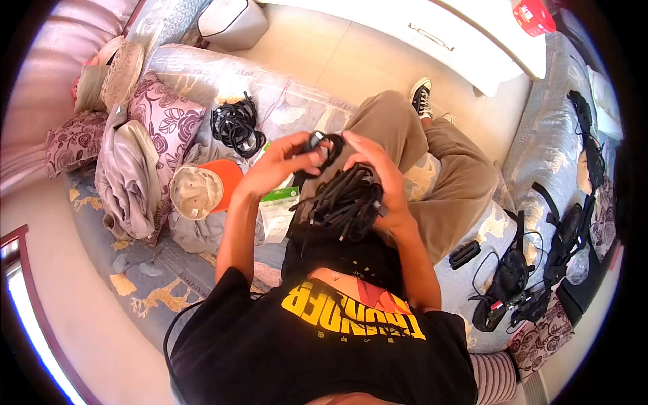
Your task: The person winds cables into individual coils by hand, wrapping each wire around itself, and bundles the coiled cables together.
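My left hand (pixel 287 160) is closed around a small coiled black cable (pixel 327 150), pinched between thumb and fingers. Beside it, my right hand (pixel 381 172) curves around a thick bundle of black cables (pixel 344 202) lying against its palm. The right fingertips reach toward the coil; whether they touch it I cannot tell. Several cable ends hang loose from the bundle above my lap. Left of my hands, another heap of black cables (pixel 236 125) rests on the covered sofa. A white and green packet (pixel 278 214) lies close to my left forearm.
An orange and beige cap (pixel 197 190) and a patterned cushion (pixel 164 118) are on the left. Black straps and devices (pixel 511 277) with thin wires lie on the right, near a small black case (pixel 464 255). Ahead stand a white drawer unit (pixel 432 37) and a bin (pixel 233 23).
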The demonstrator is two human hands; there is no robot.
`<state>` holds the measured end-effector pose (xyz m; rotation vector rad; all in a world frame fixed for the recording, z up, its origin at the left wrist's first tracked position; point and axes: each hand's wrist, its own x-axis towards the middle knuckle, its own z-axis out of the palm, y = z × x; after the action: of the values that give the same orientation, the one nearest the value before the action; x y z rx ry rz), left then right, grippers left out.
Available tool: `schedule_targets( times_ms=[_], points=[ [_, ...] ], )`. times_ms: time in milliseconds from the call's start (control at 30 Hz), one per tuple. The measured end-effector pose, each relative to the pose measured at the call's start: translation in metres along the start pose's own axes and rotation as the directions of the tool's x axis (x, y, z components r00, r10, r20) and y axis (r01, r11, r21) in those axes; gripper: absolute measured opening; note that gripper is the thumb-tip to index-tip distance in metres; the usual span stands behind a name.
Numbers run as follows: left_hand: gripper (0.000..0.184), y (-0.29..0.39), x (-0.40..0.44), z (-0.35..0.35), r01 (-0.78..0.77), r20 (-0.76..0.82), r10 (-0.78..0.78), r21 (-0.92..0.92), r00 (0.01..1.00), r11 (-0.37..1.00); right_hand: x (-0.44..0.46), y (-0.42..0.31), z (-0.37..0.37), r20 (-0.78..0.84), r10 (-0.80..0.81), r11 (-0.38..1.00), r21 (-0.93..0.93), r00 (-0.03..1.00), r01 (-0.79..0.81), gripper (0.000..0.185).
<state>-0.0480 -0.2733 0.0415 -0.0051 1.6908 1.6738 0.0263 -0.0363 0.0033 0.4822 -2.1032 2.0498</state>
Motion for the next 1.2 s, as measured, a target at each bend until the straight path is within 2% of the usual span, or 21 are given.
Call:
schedule_targets(
  times_ms=[33,100,133,233,267,333,433,500,533,567,633,767,800,833,900,933,1000,1067,1100,1133,1200],
  points=[
    [0.028,0.003,-0.006,0.007,0.038,0.08,-0.032,-0.068,0.996,0.997,0.005,-0.01,0.0,0.005,0.014,1.0,-0.022,1.0,-0.014,0.069],
    [0.033,0.004,-0.012,0.012,-0.162,0.217,0.106,0.262,0.97,0.951,0.013,-0.026,0.001,0.014,0.041,0.997,-0.065,0.999,-0.04,0.066],
    [0.034,0.003,-0.013,0.016,-0.096,0.209,0.065,0.144,0.976,0.985,0.014,-0.027,-0.002,0.027,-0.001,0.994,-0.11,1.0,0.004,0.062],
    [0.031,0.012,-0.023,0.016,-0.051,0.277,-0.01,0.213,0.961,0.976,0.012,-0.023,-0.012,0.119,-0.018,0.971,-0.233,0.993,0.046,0.059],
    [0.031,0.016,-0.026,0.02,-0.093,0.274,0.014,0.277,0.962,0.956,0.011,-0.024,-0.013,0.115,-0.027,0.964,-0.261,0.993,0.057,0.058],
    [0.039,0.024,-0.027,0.026,-0.109,0.291,-0.004,0.37,0.957,0.923,0.01,-0.026,-0.014,0.111,-0.045,0.947,-0.312,0.993,0.078,0.057],
    [0.047,0.021,-0.029,0.031,-0.212,0.341,0.061,0.427,0.938,0.879,0.007,-0.014,-0.012,0.059,-0.115,0.973,-0.192,0.992,0.125,0.056],
    [0.05,0.02,-0.032,0.037,-0.238,0.359,0.072,0.443,0.93,0.864,0.002,-0.012,-0.014,0.071,-0.067,0.995,-0.067,0.995,0.072,0.055],
    [0.051,0.013,-0.032,0.045,-0.399,0.337,0.257,0.472,0.906,0.786,0.001,-0.01,-0.014,0.08,-0.048,0.999,-0.001,0.996,0.048,0.054],
    [0.048,0.015,-0.033,0.047,-0.374,0.35,0.207,0.525,0.914,0.765,-0.003,-0.005,-0.013,0.07,-0.047,0.999,0.024,0.996,0.046,0.053],
    [0.039,0.014,-0.037,0.056,-0.266,0.25,0.143,0.577,0.957,0.772,-0.007,0.003,-0.007,0.046,-0.044,0.997,0.067,0.998,0.041,0.05],
    [0.04,-0.01,-0.029,0.037,-0.217,-0.03,0.227,0.185,0.974,0.958,-0.024,0.016,-0.004,-0.042,0.026,0.975,0.221,0.999,-0.016,0.039],
    [0.037,-0.021,-0.022,0.021,-0.274,-0.07,0.268,-0.112,0.961,0.955,-0.028,0.024,-0.006,-0.051,-0.013,0.961,0.274,0.999,0.026,0.036],
    [0.033,-0.02,-0.02,0.008,-0.274,-0.193,0.222,-0.315,0.956,0.909,-0.027,0.023,-0.007,-0.076,-0.027,0.946,0.322,0.997,0.051,0.035],
    [0.026,-0.055,-0.002,-0.035,-0.207,-0.585,0.197,0.05,0.787,0.977,-0.029,0.019,-0.011,-0.128,-0.05,0.907,0.409,0.99,0.099,0.034],
    [0.037,-0.075,0.007,-0.055,-0.058,-0.756,0.284,0.311,0.589,0.949,-0.036,0.027,-0.013,-0.138,-0.038,0.905,0.415,0.99,0.093,0.037],
    [0.059,-0.149,0.023,-0.115,0.311,-0.769,0.567,0.638,0.294,0.704,-0.035,0.027,-0.016,-0.167,-0.053,0.868,0.48,0.984,0.128,0.038],
    [0.058,-0.195,0.028,-0.148,0.371,-0.746,0.622,0.662,0.239,0.652,-0.04,0.028,-0.017,-0.19,-0.032,0.842,0.523,0.981,0.129,0.038],
    [0.058,-0.191,0.026,-0.147,0.401,-0.733,0.646,0.668,0.212,0.627,-0.039,0.025,-0.015,-0.191,-0.03,0.833,0.538,0.981,0.13,0.037],
    [0.051,-0.189,0.026,-0.143,0.308,-0.781,0.589,0.624,0.209,0.718,-0.039,0.021,-0.015,-0.189,-0.028,0.823,0.552,0.982,0.13,0.037],
    [0.048,-0.176,0.019,-0.134,0.346,-0.817,0.515,0.576,0.257,0.741,-0.035,0.018,-0.01,-0.187,-0.049,0.819,0.555,0.981,0.146,0.038]
  ],
)
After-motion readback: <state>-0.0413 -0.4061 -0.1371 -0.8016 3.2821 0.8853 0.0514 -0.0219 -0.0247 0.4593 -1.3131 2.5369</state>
